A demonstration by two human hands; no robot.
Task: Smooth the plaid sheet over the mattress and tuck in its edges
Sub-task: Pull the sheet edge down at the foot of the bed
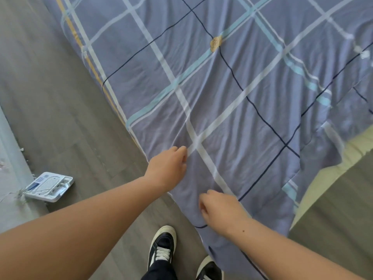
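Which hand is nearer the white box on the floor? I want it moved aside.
Left. The left hand rests on the plaid sheet, right of the white box; the right hand lies farther right.

plaid sheet [232, 93]: cropped top, right | mattress [327, 178]: mostly covered

A grey wood-plank floor [60, 110] runs along the left side of the bed. On it, near the left edge, lies a flat white device [49, 186] with loose cords across it. Two dark sneakers [161, 247] with white laces stand at the bottom.
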